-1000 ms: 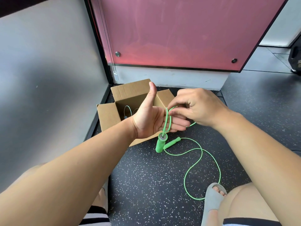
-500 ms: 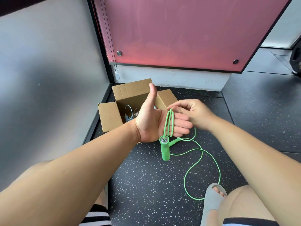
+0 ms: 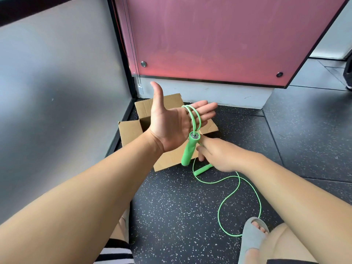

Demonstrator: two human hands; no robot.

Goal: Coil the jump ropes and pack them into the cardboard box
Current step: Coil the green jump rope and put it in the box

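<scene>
My left hand (image 3: 171,122) is held flat, palm up and thumb raised, above the open cardboard box (image 3: 131,130). The green jump rope (image 3: 196,116) is wound in loops around its fingers. One green handle (image 3: 188,150) hangs down from the loops beside my palm. Just below, my right hand (image 3: 221,155) pinches the rope next to that handle. The second green handle (image 3: 203,169) lies on the floor under my right hand. The loose rope (image 3: 238,189) curls across the floor towards my foot. The box's inside is hidden by my left hand.
The box stands in a corner between a grey wall (image 3: 57,111) on the left and a pink panel (image 3: 219,39) behind. The floor is dark speckled rubber (image 3: 171,206). My right foot in a grey sandal (image 3: 251,239) rests on the rope's far loop.
My left hand rose and opened flatter over the box. My right hand dropped from the top of the loops to below the hanging handle, drawing rope down.
</scene>
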